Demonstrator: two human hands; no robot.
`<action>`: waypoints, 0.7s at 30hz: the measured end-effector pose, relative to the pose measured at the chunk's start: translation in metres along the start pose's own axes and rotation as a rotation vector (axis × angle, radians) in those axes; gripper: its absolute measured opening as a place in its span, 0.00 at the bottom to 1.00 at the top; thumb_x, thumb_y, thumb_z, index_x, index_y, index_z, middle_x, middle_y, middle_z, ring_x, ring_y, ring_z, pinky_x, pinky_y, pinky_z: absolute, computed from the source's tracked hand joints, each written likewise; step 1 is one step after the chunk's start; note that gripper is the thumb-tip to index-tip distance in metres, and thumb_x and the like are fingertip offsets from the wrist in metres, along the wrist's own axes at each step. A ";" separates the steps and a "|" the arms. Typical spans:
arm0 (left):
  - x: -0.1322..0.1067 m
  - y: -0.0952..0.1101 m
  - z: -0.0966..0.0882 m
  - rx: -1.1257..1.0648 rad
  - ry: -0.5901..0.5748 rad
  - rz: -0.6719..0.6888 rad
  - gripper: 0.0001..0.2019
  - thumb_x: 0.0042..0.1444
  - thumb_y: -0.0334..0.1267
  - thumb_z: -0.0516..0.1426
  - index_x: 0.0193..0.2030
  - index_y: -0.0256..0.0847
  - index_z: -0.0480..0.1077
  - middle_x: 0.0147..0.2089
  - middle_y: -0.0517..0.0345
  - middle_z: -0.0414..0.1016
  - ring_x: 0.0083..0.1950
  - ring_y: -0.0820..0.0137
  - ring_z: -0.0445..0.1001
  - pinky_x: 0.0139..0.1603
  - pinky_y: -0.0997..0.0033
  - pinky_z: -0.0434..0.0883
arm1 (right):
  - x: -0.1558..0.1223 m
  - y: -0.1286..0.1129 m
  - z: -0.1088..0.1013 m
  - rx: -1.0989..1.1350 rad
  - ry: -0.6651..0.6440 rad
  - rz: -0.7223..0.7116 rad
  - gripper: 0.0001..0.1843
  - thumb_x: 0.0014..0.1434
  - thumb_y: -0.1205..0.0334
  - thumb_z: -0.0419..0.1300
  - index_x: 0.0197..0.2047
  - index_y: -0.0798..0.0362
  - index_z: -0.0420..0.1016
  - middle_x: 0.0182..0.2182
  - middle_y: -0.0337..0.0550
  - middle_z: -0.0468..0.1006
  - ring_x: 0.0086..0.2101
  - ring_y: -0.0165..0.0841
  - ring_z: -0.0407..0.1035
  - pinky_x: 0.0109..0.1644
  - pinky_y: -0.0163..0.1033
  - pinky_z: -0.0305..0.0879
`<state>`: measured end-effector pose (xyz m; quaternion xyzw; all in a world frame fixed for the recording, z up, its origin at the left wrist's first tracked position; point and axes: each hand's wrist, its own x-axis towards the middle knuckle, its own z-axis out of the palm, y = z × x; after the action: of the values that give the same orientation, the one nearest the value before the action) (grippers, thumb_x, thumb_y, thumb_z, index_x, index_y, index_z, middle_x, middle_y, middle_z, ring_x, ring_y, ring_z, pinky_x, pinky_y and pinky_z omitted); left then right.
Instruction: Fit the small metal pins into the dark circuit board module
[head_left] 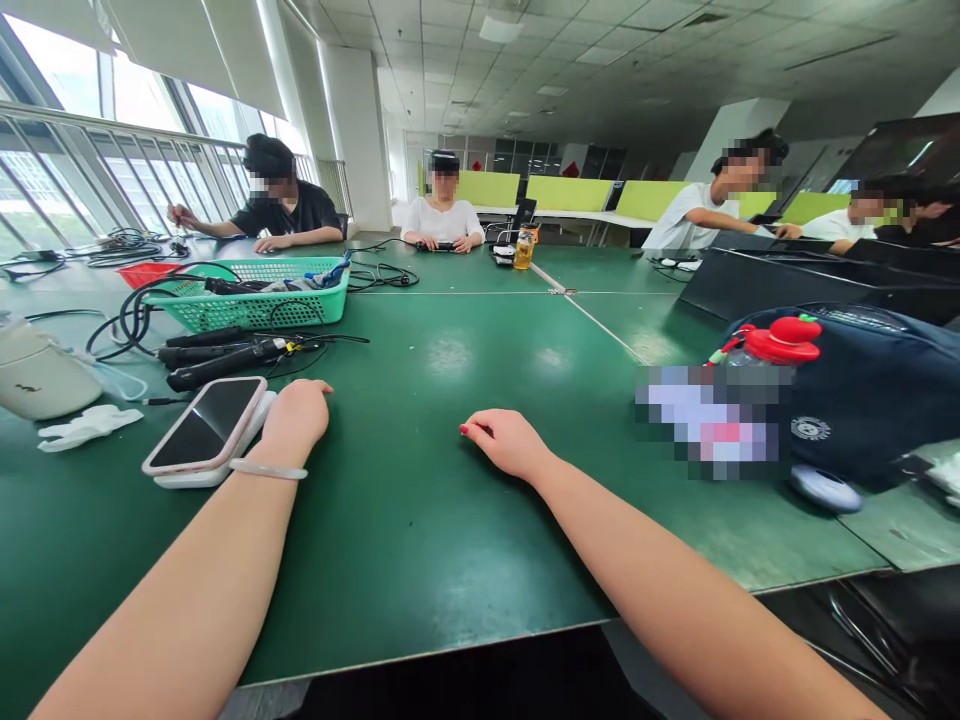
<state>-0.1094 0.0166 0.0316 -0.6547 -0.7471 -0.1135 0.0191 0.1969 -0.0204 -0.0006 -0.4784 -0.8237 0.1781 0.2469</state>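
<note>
My left hand [300,415] rests on the green table [405,530], curled closed with a white band on its wrist. Most of its fingers are hidden under the hand, and I see nothing held. Just left of it, a phone [208,425] with a dark screen and pink edge lies on a white object [193,480]. Nearer the middle, my right hand [514,443] lies in a loose fist on the tabletop. Its red-nailed tip points left, and nothing shows in it. The two hands are apart.
Black cables and dark handles [225,360] lie before a green basket [270,310]. At left are a crumpled tissue [88,427] and cream pouch [41,370]. At right stand a dark bag [877,390], red-lidded bottle [784,342] and mouse [825,490]. Other people sit around the table.
</note>
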 end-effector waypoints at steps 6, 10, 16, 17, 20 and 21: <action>0.000 -0.007 0.004 0.063 0.004 -0.011 0.18 0.50 0.28 0.49 0.45 0.34 0.76 0.50 0.36 0.72 0.43 0.52 0.75 0.43 0.59 0.69 | 0.002 0.000 -0.001 0.019 -0.038 -0.016 0.20 0.64 0.52 0.48 0.30 0.53 0.73 0.29 0.39 0.75 0.31 0.28 0.66 0.35 0.33 0.56; 0.002 -0.007 0.003 0.033 0.005 -0.024 0.15 0.51 0.31 0.51 0.41 0.35 0.76 0.45 0.36 0.75 0.43 0.50 0.74 0.41 0.58 0.69 | 0.003 -0.001 -0.003 0.022 -0.040 -0.017 0.20 0.64 0.53 0.48 0.30 0.53 0.74 0.29 0.39 0.75 0.31 0.28 0.66 0.35 0.33 0.56; 0.005 -0.008 0.005 0.028 0.012 -0.075 0.14 0.50 0.34 0.53 0.41 0.40 0.76 0.41 0.41 0.78 0.45 0.50 0.73 0.42 0.59 0.68 | 0.003 0.000 -0.005 0.047 -0.070 -0.008 0.19 0.63 0.53 0.48 0.32 0.52 0.75 0.29 0.39 0.76 0.31 0.28 0.67 0.35 0.33 0.57; 0.006 -0.008 0.005 0.028 0.008 -0.075 0.14 0.50 0.34 0.52 0.41 0.40 0.76 0.41 0.42 0.78 0.45 0.51 0.73 0.42 0.60 0.67 | 0.002 0.000 -0.005 0.052 -0.074 -0.005 0.19 0.63 0.52 0.48 0.32 0.52 0.75 0.29 0.39 0.76 0.31 0.28 0.66 0.35 0.33 0.57; 0.008 -0.010 0.008 -0.037 0.011 -0.068 0.16 0.51 0.36 0.51 0.43 0.39 0.75 0.42 0.42 0.78 0.44 0.53 0.73 0.43 0.61 0.67 | 0.002 -0.001 -0.006 0.064 -0.078 0.005 0.19 0.63 0.52 0.49 0.31 0.52 0.75 0.28 0.39 0.75 0.30 0.28 0.66 0.34 0.33 0.57; 0.009 -0.010 0.009 -0.088 0.011 -0.070 0.16 0.52 0.36 0.51 0.44 0.39 0.75 0.42 0.43 0.78 0.44 0.54 0.73 0.42 0.61 0.66 | 0.001 -0.002 -0.006 0.068 -0.078 0.010 0.19 0.63 0.52 0.49 0.30 0.52 0.75 0.28 0.39 0.75 0.30 0.28 0.66 0.34 0.33 0.57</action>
<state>-0.1199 0.0256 0.0233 -0.6279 -0.7636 -0.1501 -0.0096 0.1989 -0.0195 0.0057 -0.4666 -0.8237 0.2258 0.2299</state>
